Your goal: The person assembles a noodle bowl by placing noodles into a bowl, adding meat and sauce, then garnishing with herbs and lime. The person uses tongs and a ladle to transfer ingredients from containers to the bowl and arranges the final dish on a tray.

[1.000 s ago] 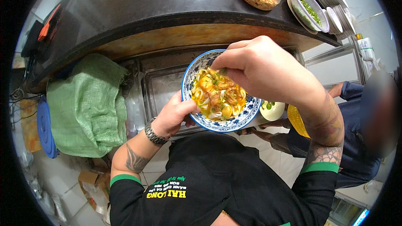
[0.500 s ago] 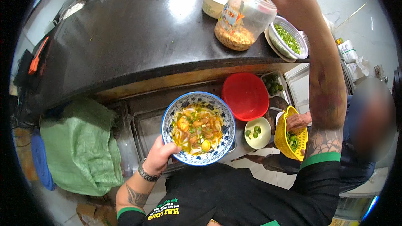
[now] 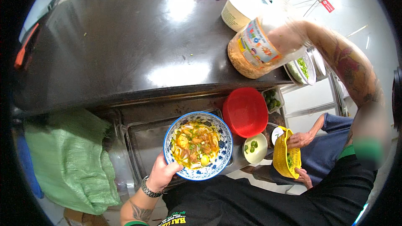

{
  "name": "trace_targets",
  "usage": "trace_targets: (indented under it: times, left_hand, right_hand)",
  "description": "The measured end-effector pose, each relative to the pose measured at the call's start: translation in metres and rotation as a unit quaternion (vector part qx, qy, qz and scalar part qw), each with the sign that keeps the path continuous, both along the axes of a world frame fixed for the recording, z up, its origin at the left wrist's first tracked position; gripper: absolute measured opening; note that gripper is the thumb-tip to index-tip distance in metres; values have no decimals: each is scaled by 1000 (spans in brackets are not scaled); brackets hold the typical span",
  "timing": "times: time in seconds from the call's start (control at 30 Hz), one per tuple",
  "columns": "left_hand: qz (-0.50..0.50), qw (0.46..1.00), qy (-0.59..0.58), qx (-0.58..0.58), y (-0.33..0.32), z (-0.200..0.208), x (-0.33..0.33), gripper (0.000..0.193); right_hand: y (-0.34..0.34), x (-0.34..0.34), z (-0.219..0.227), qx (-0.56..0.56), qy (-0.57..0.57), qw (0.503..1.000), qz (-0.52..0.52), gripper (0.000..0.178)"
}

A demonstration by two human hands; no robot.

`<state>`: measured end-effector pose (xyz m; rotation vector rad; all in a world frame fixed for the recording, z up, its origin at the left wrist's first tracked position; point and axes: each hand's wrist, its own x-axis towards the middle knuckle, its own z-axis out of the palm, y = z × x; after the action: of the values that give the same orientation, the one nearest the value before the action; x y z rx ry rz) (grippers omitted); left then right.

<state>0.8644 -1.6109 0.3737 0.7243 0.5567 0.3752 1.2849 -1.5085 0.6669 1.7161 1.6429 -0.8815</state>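
A blue-and-white patterned bowl of noodles with meat, small yolk-coloured eggs and chopped greens is held level by my left hand, thumb over its rim. My right hand reaches through the mouth of a tall clear plastic jar, which leans on the dark counter. Crushed, peanut-like bits lie at the jar's bottom. The jar's label and wall hide my right fingers. Close to that arm sits a white colander of chopped green onion.
Below the counter are a red basin, a pale bowl with cut limes and a tub of limes. Another person's hands hold a yellow basket. A green sack stands at left; a white tub is behind the jar.
My right hand has gone from above the jar's mouth down into it. My left hand still holds the bowl. The whole view has shifted.
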Motion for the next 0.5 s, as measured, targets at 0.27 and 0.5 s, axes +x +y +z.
trace_targets:
  times: [0.27,0.5]
  left_hand:
    - [-11,999,-10,40,6,-9,3,57]
    - [-16,998,14,54,13,-5,7,56]
  right_hand:
    - [10,-11,-4,-53,-96,993,43,46]
    - [19,-19,3,-52,-152,985,69,45]
